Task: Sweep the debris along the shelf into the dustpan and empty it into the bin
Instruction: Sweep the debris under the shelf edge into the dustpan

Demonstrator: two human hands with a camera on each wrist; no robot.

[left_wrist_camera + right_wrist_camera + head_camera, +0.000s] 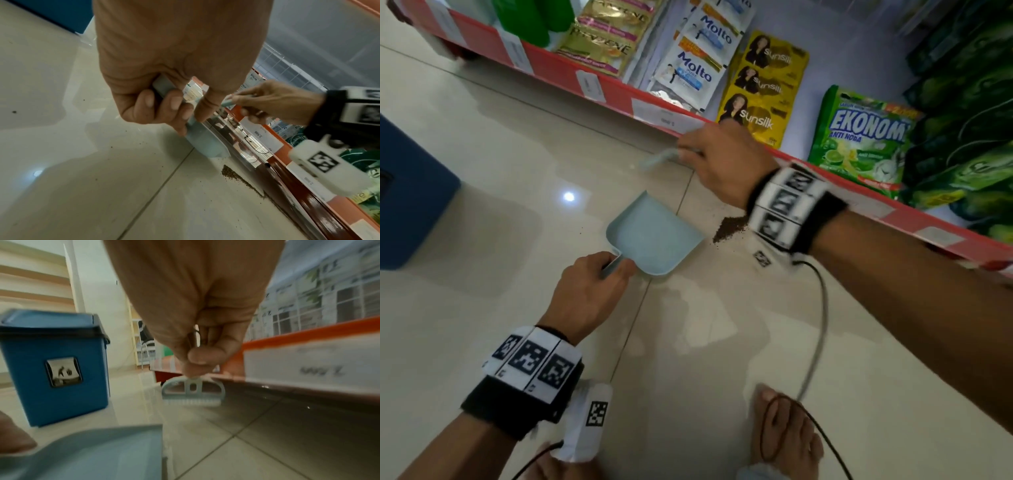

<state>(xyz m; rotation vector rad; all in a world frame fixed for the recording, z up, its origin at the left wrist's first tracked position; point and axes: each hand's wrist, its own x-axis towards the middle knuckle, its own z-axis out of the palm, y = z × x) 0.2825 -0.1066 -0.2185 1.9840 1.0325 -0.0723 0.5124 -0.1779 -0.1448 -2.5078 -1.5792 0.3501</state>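
A pale blue dustpan (654, 236) lies on the tiled floor, and my left hand (589, 287) grips its short handle (164, 86). Brown crumb debris (729, 228) is piled just right of the pan's mouth, running along the foot of the shelf (242, 180). Above and beyond the pan, my right hand (715, 161) pinches the handle of a small pale blue brush (193, 391); its white bristles touch the floor by the shelf base. The blue bin (53, 368) with a dark lid stands to the left.
A red-edged shelf (619, 99) with price labels runs diagonally across the top, stocked with shampoo and detergent sachets (763, 85). My bare feet (787, 435) and a loose cable (815, 342) are on the floor below. Scattered specks (144, 144) dot the tiles.
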